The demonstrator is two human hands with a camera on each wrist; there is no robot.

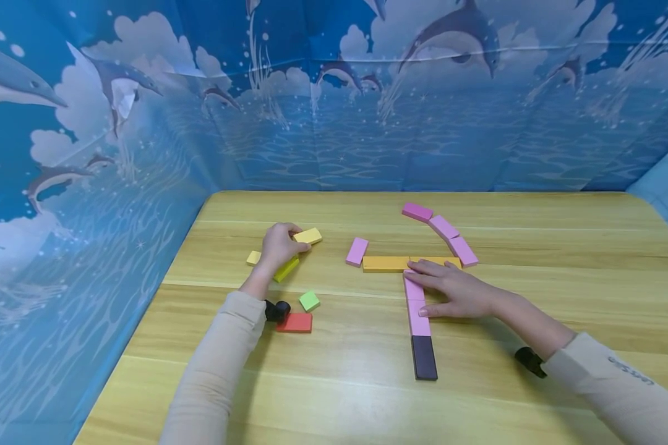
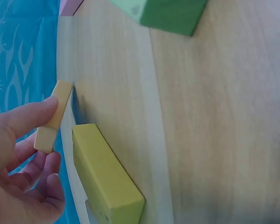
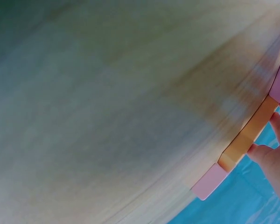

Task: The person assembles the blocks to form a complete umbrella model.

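My left hand [image 1: 281, 245] pinches a pale yellow block [image 1: 308, 236] between thumb and fingers; the left wrist view shows this block [image 2: 54, 116] held by its edges. Below that hand lies a darker yellow block [image 1: 286, 269], and a second pale yellow one [image 1: 253, 258] pokes out on its left. My right hand [image 1: 456, 289] rests with extended fingers over the corner where an orange bar [image 1: 386, 264] meets a column of pink blocks [image 1: 417, 318]. A dark block [image 1: 424, 358] ends that column at the bottom. The hand partly covers the orange bar's right half.
Pink blocks [image 1: 444, 227] form an arc at the upper right, down to the bar's right end. Another pink block [image 1: 357, 251] stands by its left end. A green block [image 1: 309, 301] and a red block [image 1: 299, 322] lie near my left wrist. A dolphin-print curtain [image 1: 339, 136] borders the table.
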